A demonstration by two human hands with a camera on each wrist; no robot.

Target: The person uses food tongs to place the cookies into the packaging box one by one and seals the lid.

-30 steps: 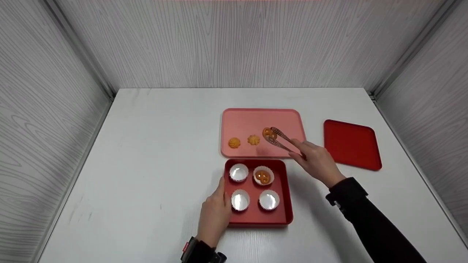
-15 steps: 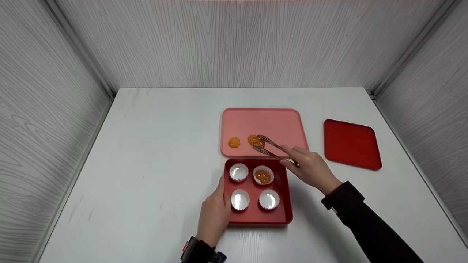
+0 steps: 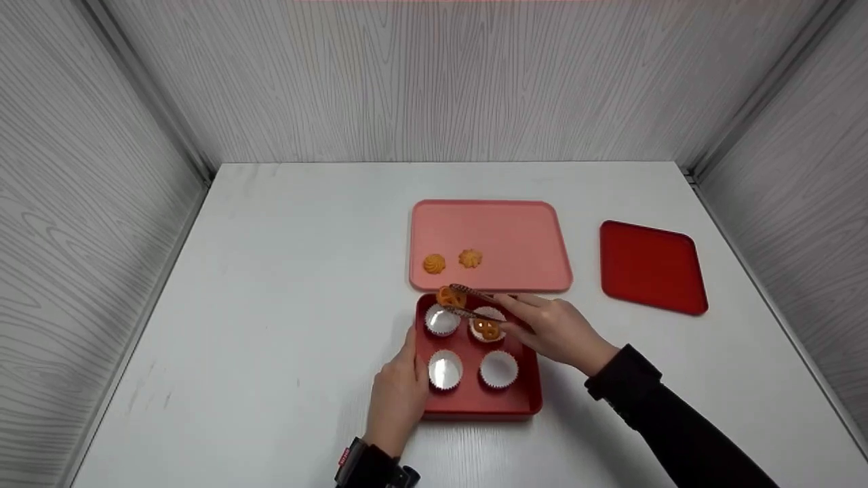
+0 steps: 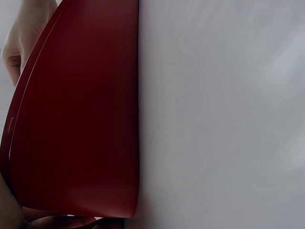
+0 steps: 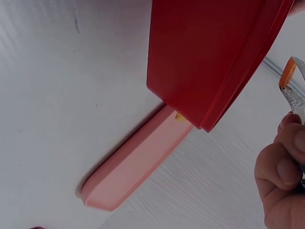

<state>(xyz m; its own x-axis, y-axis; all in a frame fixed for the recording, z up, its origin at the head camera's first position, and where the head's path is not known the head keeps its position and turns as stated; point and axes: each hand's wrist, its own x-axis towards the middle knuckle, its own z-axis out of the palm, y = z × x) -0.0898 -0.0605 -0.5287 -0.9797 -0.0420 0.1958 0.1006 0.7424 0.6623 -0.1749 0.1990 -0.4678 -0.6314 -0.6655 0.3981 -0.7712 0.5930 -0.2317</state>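
My right hand (image 3: 556,332) holds metal tongs (image 3: 472,293) that pinch a pretzel (image 3: 446,295) between their perforated tips. The pretzel hangs over the far-left paper cup (image 3: 442,324) of the red box (image 3: 475,404); in the right wrist view it stands edge-on (image 5: 287,72) in the tongs. Another pretzel (image 3: 485,329) sits in the far-right cup, partly behind the tongs. Both near cups, left (image 3: 445,371) and right (image 3: 498,370), hold nothing. My left hand (image 3: 397,400) grips the box's left wall, thumb at the rim. The left wrist view shows mostly that wall (image 4: 76,119).
Behind the box lies a pink tray (image 3: 515,237) with a swirled cookie (image 3: 434,263) and a flower-shaped cookie (image 3: 470,258). A flat red tray (image 3: 652,268) lies to the right. Wood-grain panels (image 3: 434,81) surround the white table (image 3: 271,285).
The right hand has carried the pretzel in the tongs left and towards me, from over the pink tray to over the box's far-left cup. The left hand has stayed on the box.
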